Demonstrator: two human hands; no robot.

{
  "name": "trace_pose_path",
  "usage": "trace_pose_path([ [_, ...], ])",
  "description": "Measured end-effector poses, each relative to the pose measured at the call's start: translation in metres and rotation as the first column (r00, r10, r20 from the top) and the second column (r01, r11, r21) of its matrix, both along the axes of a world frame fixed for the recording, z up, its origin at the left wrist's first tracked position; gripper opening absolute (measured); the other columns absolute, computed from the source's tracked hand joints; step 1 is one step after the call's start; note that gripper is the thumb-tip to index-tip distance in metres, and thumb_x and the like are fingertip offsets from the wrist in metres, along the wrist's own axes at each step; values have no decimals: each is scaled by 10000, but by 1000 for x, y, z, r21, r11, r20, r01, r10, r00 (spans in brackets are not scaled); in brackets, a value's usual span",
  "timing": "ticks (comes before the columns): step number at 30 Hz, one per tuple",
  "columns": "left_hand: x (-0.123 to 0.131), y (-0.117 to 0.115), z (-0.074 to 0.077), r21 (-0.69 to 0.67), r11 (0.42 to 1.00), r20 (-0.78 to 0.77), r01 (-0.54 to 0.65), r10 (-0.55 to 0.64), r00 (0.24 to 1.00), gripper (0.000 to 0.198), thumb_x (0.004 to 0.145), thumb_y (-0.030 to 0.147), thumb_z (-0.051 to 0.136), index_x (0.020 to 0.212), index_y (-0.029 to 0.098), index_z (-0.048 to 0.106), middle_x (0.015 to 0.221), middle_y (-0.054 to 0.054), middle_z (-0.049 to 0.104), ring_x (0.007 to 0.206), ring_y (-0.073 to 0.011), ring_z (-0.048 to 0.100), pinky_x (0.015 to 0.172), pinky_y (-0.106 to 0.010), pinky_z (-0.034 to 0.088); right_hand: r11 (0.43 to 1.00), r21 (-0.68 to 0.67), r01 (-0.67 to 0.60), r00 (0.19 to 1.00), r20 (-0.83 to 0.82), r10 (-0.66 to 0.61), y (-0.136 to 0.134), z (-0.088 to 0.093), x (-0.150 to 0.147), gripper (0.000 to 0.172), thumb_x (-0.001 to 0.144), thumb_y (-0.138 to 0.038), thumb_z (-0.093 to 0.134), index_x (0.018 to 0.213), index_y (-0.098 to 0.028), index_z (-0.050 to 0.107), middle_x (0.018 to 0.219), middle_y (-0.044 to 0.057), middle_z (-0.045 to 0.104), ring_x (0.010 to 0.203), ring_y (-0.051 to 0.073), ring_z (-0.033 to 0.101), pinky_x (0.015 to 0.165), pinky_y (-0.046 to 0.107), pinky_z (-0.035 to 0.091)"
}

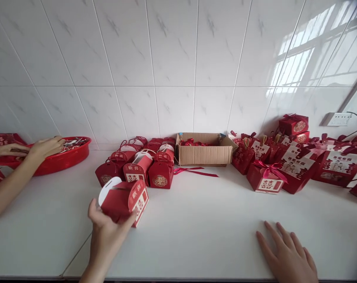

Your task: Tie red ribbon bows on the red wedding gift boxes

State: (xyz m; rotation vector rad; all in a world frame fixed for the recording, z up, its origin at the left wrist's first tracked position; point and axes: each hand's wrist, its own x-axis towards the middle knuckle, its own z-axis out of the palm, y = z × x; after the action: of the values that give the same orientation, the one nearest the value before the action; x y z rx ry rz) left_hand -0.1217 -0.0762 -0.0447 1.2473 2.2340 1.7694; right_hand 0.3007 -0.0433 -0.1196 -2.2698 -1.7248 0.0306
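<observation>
Here left hand grips red box; right hand flat, empty, wrist cut off.

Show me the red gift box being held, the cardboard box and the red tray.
red gift box (119, 201): head view, on its side wall.
cardboard box (204, 155): head view, on its front wall.
red tray (72, 157): head view, on its outer wall.

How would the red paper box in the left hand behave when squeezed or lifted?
Probably light: the left hand holds the red paper box tilted by one end. Its thin card walls and raised white flap suggest it would dent easily.
</observation>
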Motion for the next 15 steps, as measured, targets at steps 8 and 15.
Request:
trace_pose_path([
  [8, 91, -31, 4, -31, 822, 241, 569, -546, 802, 782, 732, 393, 656, 1344, 286, 179, 1325, -145, 444, 1140, -267, 558, 859, -361, 537, 995, 25, 95, 994, -47, -94, 1, 7, -8, 777, 807, -630, 212, 1407, -166, 380, 1476, 27, 367, 1382, 307, 253, 1092, 488, 256],
  [15, 108, 22, 12, -207, 768, -52, 606, -627, 777, 971, 714, 415, 705, 1411, 214, 58, 1330, -205, 457, 1209, -333, 502, 914, -484, 490, 996, -1, 88, 993, -75, -88, 4, 15, -7, 773, 812, -634, 228, 1395, -149, 376, 1463, 49, 387, 1377, 302, 260, 1093, 487, 252],
])
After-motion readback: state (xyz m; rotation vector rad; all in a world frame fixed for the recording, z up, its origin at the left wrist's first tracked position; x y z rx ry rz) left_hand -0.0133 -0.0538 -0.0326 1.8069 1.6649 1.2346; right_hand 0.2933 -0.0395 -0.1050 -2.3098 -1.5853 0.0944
